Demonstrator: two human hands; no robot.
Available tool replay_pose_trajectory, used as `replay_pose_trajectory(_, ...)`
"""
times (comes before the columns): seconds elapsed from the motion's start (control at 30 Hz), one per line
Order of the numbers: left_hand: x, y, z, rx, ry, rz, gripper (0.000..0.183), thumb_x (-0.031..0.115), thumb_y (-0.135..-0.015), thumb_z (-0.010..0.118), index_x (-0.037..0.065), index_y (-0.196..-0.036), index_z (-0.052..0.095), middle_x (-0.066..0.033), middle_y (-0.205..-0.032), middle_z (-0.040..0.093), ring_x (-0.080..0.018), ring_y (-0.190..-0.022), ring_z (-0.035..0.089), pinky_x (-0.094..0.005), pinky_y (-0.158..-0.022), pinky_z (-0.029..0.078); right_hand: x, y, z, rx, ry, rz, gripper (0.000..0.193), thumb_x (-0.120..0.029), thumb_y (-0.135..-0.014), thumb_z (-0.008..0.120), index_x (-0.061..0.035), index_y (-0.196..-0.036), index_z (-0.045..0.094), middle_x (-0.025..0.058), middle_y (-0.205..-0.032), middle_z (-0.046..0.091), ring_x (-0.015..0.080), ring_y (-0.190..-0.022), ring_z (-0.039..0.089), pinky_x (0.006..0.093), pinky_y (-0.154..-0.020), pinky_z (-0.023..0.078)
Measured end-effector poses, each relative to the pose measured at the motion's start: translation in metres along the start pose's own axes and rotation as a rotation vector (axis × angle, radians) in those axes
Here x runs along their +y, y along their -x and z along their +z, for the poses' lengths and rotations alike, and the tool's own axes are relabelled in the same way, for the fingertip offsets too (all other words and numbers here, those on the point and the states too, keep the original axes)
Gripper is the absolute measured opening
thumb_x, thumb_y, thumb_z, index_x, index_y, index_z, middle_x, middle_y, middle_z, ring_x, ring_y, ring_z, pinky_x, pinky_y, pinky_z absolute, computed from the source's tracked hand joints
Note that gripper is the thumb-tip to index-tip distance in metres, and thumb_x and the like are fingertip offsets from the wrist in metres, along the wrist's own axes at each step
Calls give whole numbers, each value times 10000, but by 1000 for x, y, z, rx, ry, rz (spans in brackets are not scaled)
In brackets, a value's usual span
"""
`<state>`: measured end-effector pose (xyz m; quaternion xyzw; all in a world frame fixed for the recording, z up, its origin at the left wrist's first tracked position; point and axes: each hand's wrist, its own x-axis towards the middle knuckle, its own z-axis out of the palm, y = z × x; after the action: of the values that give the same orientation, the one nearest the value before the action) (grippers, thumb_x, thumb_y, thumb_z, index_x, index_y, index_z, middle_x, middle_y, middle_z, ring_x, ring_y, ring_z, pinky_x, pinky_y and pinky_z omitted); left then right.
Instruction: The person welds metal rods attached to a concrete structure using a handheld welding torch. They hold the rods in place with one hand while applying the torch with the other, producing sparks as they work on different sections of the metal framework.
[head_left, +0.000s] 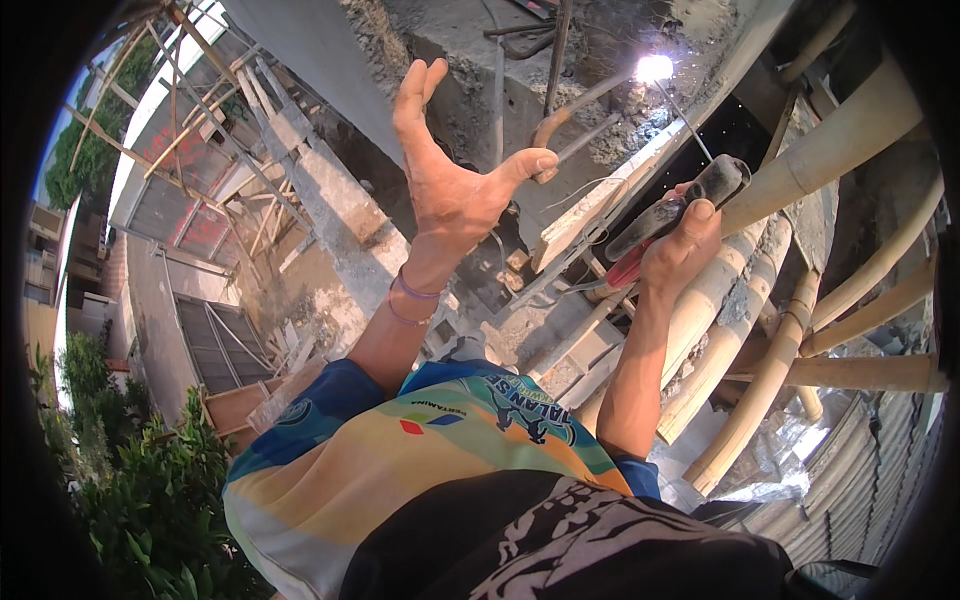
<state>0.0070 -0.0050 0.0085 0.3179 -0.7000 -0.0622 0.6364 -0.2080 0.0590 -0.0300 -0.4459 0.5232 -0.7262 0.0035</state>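
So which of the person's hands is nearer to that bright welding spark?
Right. The right hand grips the welding electrode holder whose rod runs up to the welding spark. The left hand is raised open, off to the spark's left and lower, holding nothing.

Bamboo scaffold poles (840, 140) cross beside green bushes (150, 490) below.
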Motion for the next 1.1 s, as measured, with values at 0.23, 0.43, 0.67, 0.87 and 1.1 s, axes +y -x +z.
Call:
replay_pose_trajectory(0.23,-3,-1,1,6,17,-11,1242,435,-646,950,11,-1536,194,-238,-1477,400,-344,-1405,373,-475,-1189,270,4,8,-14,63,-108,107,711,-704,-974,437,-7,-985,574,78,-749,578,162,-627,573,275,-536,453)
replay_pose_trajectory(0.43,-18,-2,3,-40,63,55,1170,434,-676,935,-8,-1514,249,-231,-1448,446,-340,-1372,423,-475,-1155,325,-18,43,-45,175,-243,275,736,-743,-925,484,-11,-951,560,59,-728,537,156,-599,548,274,-496,433)
replay_pose_trajectory(0.67,-35,-9,6,-101,231,160,1093,452,-714,909,-29,-1483,299,-225,-1432,457,-346,-1348,442,-483,-1117,369,-34,90,-55,429,-258,371,667,-747,-924,489,-88,-1016,540,22,-708,499,137,-559,502,277,-457,395)
replay_pose_trajectory(0.87,-91,-42,-6,9,379,280,991,421,-745,902,-1,-1461,362,-198,-1451,445,-332,-1339,438,-460,-1121,369,-45,134,-60,514,-211,508,657,-735,-938,472,-87,-1016,546,23,-631,496,134,-496,474,279,-442,400)
replay_pose_trajectory(1.1,-186,-177,-50,367,-260,482,505,152,-799,828,32,-1243,620,-167,-1310,599,-329,-1229,559,-411,-1063,425,-46,196,-55,619,7,578,664,-722,-935,487,-62,-985,537,42,-601,509,164,-471,512,284,-421,430)
